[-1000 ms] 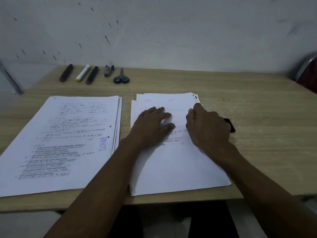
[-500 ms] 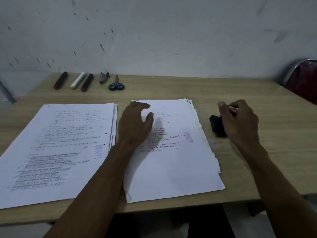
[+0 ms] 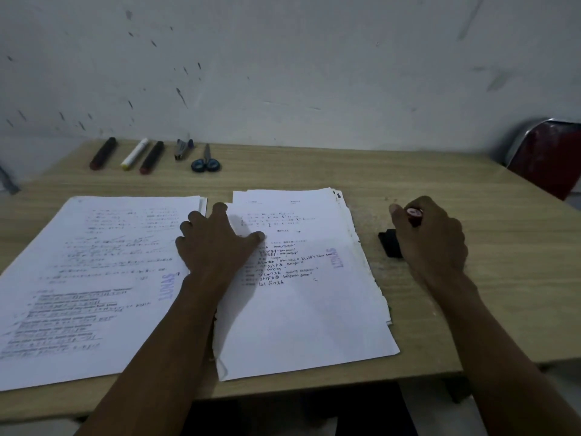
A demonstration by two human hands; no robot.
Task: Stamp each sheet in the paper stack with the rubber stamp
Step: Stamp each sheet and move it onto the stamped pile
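Note:
A stack of white sheets (image 3: 308, 309) lies in the middle of the wooden table (image 3: 471, 294); its top sheet bears a purple stamp mark (image 3: 336, 258) near its right edge. My left hand (image 3: 217, 243) rests flat on the stack's upper left part. To the right of the stack, my right hand (image 3: 430, 234) grips the rubber stamp (image 3: 414, 213) by its red-topped handle, held over a black ink pad (image 3: 390, 243) on the table. A second pile of sheets (image 3: 94, 278) lies on the left, its top sheet stamped in purple too.
Along the table's far edge lie three markers (image 3: 132, 154), a stapler (image 3: 182, 148) and blue-handled scissors (image 3: 206, 163). A red chair (image 3: 547, 155) stands at the right corner. The wall rises right behind the table.
My right hand has lifted the stamp off the top sheet and carried it right, onto the ink pad, leaving a purple mark. My left hand slid a little toward the stack's left edge.

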